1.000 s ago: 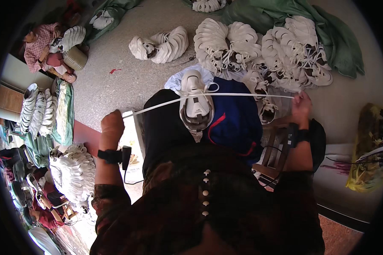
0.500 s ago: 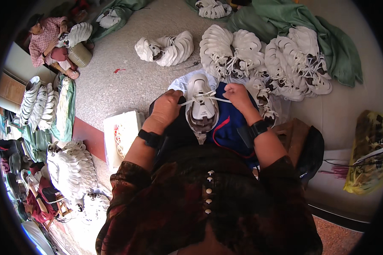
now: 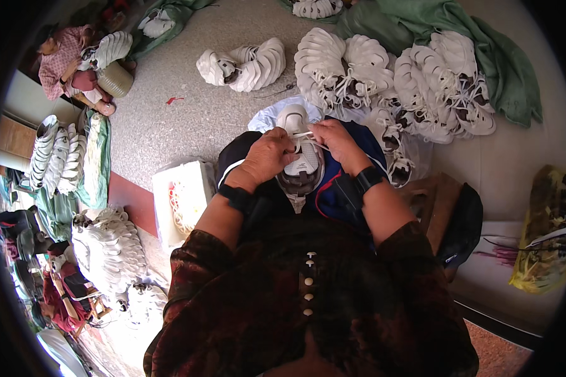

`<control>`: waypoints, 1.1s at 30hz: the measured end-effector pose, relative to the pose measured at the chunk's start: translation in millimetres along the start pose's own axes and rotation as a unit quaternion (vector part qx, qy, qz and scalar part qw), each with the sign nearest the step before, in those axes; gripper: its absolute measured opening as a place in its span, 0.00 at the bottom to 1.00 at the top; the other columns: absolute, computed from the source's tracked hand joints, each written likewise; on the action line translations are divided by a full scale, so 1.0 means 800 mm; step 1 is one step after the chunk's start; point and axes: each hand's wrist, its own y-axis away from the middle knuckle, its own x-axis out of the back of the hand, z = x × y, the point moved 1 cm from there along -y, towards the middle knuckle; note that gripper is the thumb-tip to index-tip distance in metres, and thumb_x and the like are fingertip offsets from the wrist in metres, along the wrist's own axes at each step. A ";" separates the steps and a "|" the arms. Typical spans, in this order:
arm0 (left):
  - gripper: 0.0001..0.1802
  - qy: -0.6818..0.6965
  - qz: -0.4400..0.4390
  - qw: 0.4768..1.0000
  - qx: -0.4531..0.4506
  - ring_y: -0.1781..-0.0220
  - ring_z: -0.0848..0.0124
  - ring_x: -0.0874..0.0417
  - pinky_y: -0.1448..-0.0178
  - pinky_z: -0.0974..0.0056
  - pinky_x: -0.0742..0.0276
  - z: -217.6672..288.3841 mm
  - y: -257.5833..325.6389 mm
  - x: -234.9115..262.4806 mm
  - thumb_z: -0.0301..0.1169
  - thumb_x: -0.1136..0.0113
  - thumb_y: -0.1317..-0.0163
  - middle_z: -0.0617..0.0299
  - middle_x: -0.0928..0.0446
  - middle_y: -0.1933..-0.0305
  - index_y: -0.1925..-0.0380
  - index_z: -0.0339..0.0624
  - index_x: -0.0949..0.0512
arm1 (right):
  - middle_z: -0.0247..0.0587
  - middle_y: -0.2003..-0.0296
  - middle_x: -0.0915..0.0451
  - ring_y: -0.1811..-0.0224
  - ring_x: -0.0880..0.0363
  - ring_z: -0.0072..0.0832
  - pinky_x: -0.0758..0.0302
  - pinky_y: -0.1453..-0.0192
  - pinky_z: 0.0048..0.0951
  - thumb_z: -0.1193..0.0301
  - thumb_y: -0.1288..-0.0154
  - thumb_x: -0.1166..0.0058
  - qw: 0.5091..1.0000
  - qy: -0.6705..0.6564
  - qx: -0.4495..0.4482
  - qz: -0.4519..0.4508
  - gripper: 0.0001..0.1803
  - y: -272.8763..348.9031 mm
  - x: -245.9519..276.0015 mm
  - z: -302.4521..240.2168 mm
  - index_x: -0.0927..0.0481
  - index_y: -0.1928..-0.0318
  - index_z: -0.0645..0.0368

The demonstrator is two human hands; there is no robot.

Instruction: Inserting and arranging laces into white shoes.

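Both grips, left hand [image 3: 265,157] & right hand [image 3: 336,139], pinch thin white lace [image 3: 305,134] over white mesh shoe [image 3: 300,164].

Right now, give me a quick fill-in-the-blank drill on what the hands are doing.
Both hands, the left hand and the right hand, pinch a white ____.
The lace belongs to a white ____ on the lap.
Each wrist wears a ____ band.

Missing words: lace; shoe; black
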 end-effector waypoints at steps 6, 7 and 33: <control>0.09 0.020 0.023 0.999 0.018 0.63 0.56 0.25 0.59 0.60 0.28 -0.007 0.001 0.000 0.29 0.36 0.58 0.54 0.28 0.68 0.77 0.38 0.25 | 0.32 0.83 0.26 0.81 0.30 0.20 0.34 0.76 0.25 0.73 0.51 0.42 0.995 0.071 0.013 0.069 0.08 0.002 -0.006 -0.004 0.24 0.79 0.64; 0.09 0.065 0.034 0.995 0.068 0.65 0.56 0.25 0.60 0.60 0.28 -0.011 0.001 -0.002 0.28 0.36 0.58 0.53 0.28 0.69 0.78 0.37 0.26 | 0.34 0.83 0.26 0.81 0.29 0.22 0.33 0.76 0.27 0.74 0.53 0.41 0.987 0.150 0.028 0.059 0.07 0.000 -0.002 0.000 0.25 0.80 0.64; 0.15 -0.116 0.033 0.963 0.241 0.72 0.56 0.19 0.64 0.59 0.24 -0.041 -0.015 -0.030 0.37 0.44 0.50 0.47 0.22 0.74 0.76 0.33 0.22 | 0.43 0.85 0.25 0.82 0.27 0.28 0.32 0.75 0.31 0.71 0.51 0.49 0.931 0.339 0.039 0.128 0.12 0.005 -0.006 -0.002 0.24 0.80 0.70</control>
